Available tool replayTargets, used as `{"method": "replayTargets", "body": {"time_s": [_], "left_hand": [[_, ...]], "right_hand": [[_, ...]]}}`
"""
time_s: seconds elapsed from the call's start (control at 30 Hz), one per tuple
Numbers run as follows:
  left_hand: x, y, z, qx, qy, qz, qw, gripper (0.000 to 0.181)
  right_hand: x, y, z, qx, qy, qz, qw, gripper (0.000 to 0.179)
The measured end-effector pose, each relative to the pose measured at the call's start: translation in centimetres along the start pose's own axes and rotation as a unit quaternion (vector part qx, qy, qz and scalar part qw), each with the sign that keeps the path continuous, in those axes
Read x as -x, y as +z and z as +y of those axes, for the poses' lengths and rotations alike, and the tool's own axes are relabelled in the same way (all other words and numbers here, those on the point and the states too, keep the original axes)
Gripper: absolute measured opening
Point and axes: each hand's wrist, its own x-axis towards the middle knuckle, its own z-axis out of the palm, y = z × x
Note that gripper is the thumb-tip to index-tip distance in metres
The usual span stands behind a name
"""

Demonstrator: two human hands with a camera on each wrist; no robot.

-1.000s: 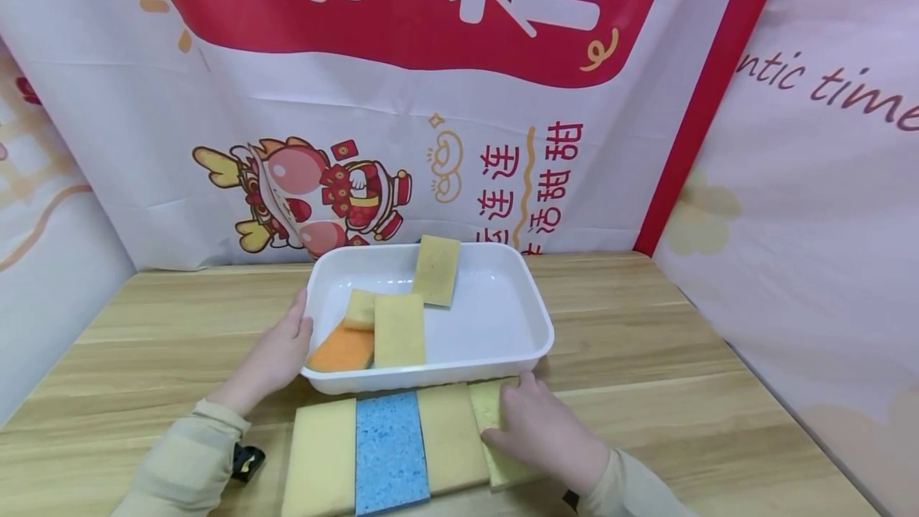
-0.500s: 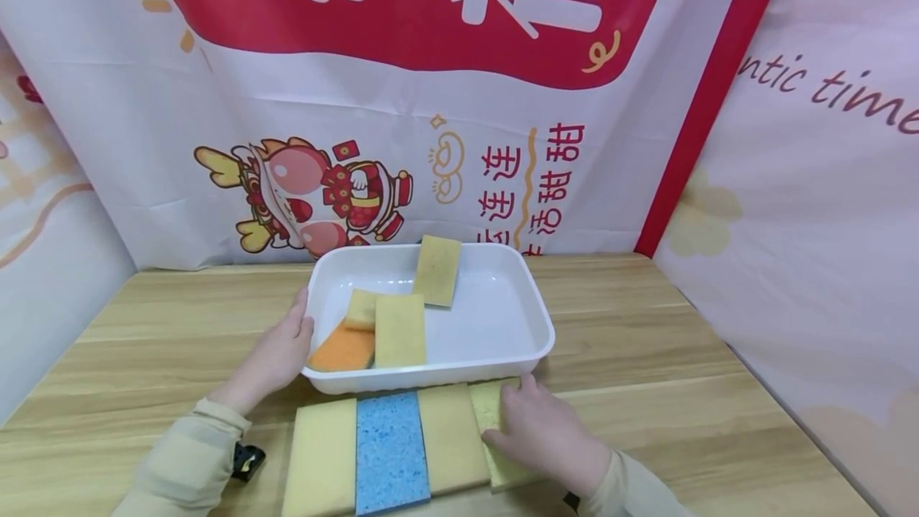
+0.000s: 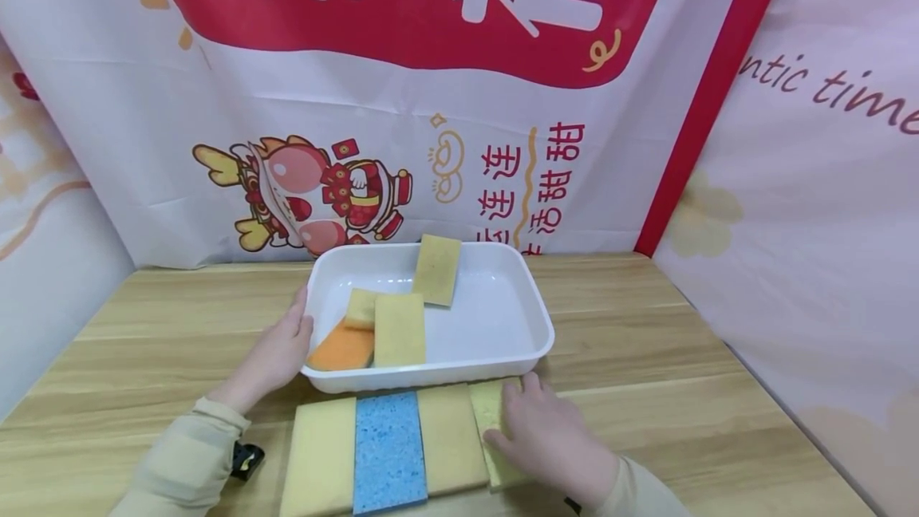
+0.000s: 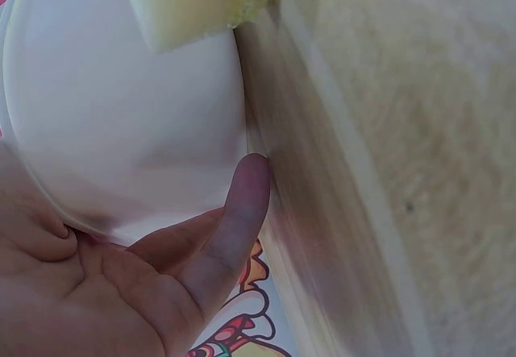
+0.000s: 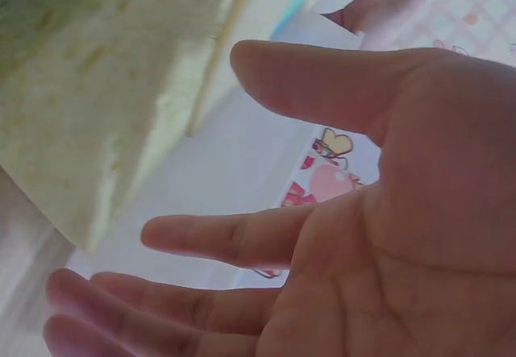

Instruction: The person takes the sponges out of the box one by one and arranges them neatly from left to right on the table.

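Fingers of my left hand [image 3: 276, 349] lie along the left outer wall of a white plastic tray [image 3: 495, 365]; up close in the left wrist view, straight fingers [image 4: 246, 204] are by the tray's wall. My right hand [image 3: 542, 425] is over a pale yellow sponge [image 3: 484, 413], partly hiding it. In the right wrist view its fingers [image 5: 234, 240] and thumb are extended beside that sponge [image 5: 97, 99], not curled round it. The sponge ends a row on the table, with a tan sponge [image 3: 452, 441], a blue speckled sponge [image 3: 390, 449] and a cream sponge [image 3: 323, 453].
Inside the tray are an orange sponge [image 3: 345, 349], a small yellow sponge [image 3: 360, 308] and an upright-looking yellow one [image 3: 400, 332]. Another sponge [image 3: 436, 270] leans on the back rim. A printed cloth [image 3: 359, 102] hangs behind the wooden table [image 3: 646, 357].
My right hand has shifted very slightly to the right. The left hand, the tray and the sponges look the same.
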Motion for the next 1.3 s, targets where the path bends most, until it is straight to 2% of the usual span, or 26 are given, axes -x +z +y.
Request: {"method": "replayTargets", "body": {"time_s": [0.13,0.4,0.63,0.8,0.93,1.0,1.13,1.23,1.3], "left_hand": [[0.1,0.0,0.0,-0.001,0.000,-0.003,1.0000,0.059],[0.3,0.0,0.0,0.007,-0.004,-0.007,0.9999,0.060],[0.1,-0.1,0.2,0.003,0.000,-0.002,1.0000,0.059],[-0.1,-0.2,0.5,0.004,0.004,-0.006,1.0000,0.060],[-0.2,-0.3,0.4,0.002,0.003,-0.004,1.0000,0.059],[-0.1,-0.3,0.3,0.000,0.005,-0.003,1.0000,0.059],[0.1,-0.3,0.1,-0.003,0.005,-0.002,1.0000,0.059],[0.1,-0.1,0.1,-0.006,0.007,0.000,1.0000,0.059],[0.1,-0.1,0.1,-0.007,0.012,0.002,0.9999,0.059]], "right_hand": [[0.5,-0.6,-0.2,0.015,-0.010,0.007,0.9998,0.048],[1.3,-1.8,-0.5,-0.008,-0.071,0.037,0.9967,0.036],[0.8,-2.7,-1.2,-0.048,-0.085,0.096,0.9906,0.034],[-0.3,-3.4,-1.8,-0.104,-0.125,0.126,0.9787,0.028],[-2.5,-4.6,-2.4,-0.108,-0.158,0.147,0.9705,0.031],[-3.7,-5.4,-2.8,-0.101,-0.159,0.136,0.9727,0.042],[-6.6,-6.8,-3.6,-0.124,-0.136,0.055,0.9814,0.068],[-8.5,-7.4,-4.2,-0.150,-0.117,0.003,0.9818,0.081],[-9.6,-7.5,-4.5,-0.153,-0.105,-0.011,0.9825,0.085]]}}
